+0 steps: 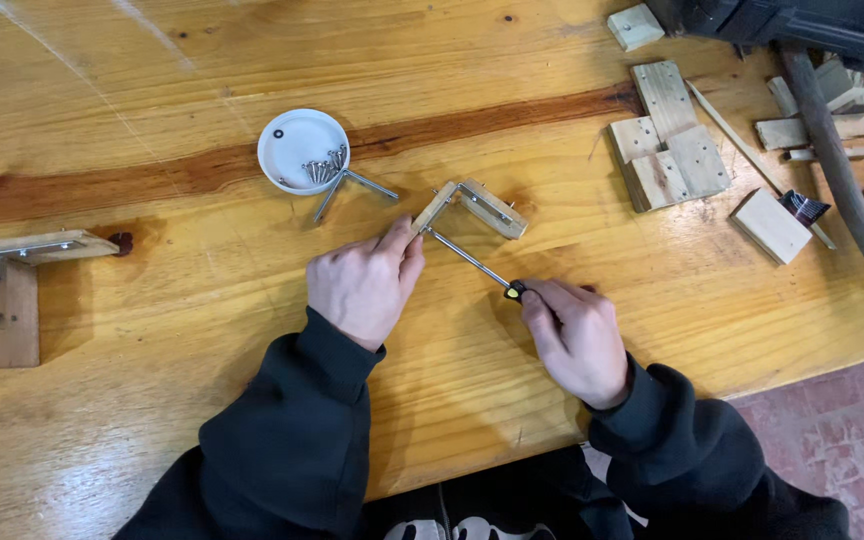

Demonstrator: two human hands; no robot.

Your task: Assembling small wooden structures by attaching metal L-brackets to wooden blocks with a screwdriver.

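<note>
The right hand (577, 335) covers nearly all of the screwdriver (472, 260) handle, so only a yellow-and-black end shows. The screw at its tip is too small to make out. The left hand (364, 285) hides the near end of the small wooden corner piece (472, 207). The screws (324, 168) in the white lid (302, 150) blur into a heap, perhaps a dozen. Dark tools (792, 25) at top right are cut off by the frame.

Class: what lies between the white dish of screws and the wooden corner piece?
A loose metal angle bracket on bare tabletop, between dish and corner piece, head view.
</note>
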